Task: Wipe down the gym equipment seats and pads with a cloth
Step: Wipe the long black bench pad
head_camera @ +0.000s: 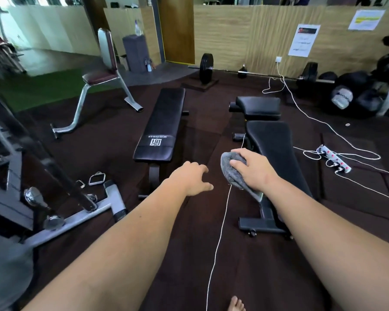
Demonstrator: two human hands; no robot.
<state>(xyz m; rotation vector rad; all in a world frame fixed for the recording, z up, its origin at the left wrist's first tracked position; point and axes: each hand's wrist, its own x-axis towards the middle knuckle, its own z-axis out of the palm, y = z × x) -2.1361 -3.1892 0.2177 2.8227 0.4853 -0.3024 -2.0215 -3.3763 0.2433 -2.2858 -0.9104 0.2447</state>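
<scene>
My right hand (pixel 254 169) grips a grey cloth (pixel 233 170) and holds it against the near left edge of the black back pad (pixel 276 142) of the adjustable bench on the right. That bench's black seat pad (pixel 258 106) lies beyond it. My left hand (pixel 192 178) hovers over the dark floor between the two benches, fingers spread loosely and holding nothing. A black flat bench (pixel 162 124) with a white logo stands to the left of it.
A white cord (pixel 220 232) runs along the floor between the benches, and a power strip (pixel 334 159) with more cords lies at the right. A chrome upright seat (pixel 103 66) stands at the back left, a barbell (pixel 206 68) along the far wall, a machine frame (pixel 61 198) at the left.
</scene>
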